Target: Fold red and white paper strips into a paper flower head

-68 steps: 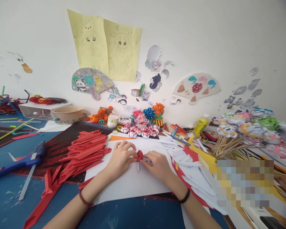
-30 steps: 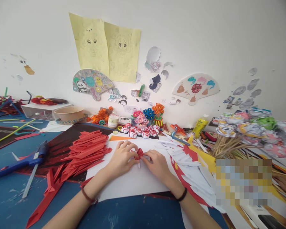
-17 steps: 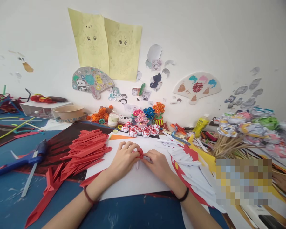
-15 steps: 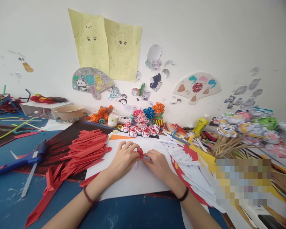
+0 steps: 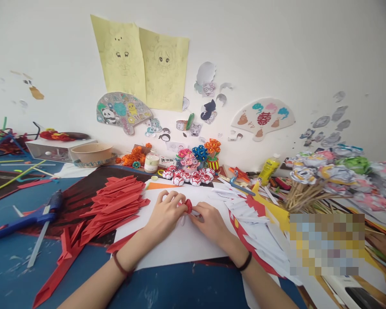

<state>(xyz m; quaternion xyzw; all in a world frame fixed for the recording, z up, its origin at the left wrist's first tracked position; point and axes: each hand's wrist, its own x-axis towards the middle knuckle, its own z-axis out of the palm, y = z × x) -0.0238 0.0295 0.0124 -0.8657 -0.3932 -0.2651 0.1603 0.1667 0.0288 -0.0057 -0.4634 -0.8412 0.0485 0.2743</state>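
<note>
Between my two hands, over a white paper sheet, is a small red folded-paper piece with a pale strip hanging below it. My left hand pinches the red piece from the left. The fingers of my right hand are closed at its right side, thumb and forefinger against it. To the left lies a pile of red folded paper strips. White folded paper strips are spread to the right. Finished red-and-white paper balls sit beyond the sheet.
A blue glue gun with a glue stick lies at left. A beige bowl and a white jar stand along the wall. At right are a yellow bottle and paper flowers on sticks.
The view has shifted slightly. Both hands stay at the red paper piece, and its visible part has turned a little between the fingers.
</note>
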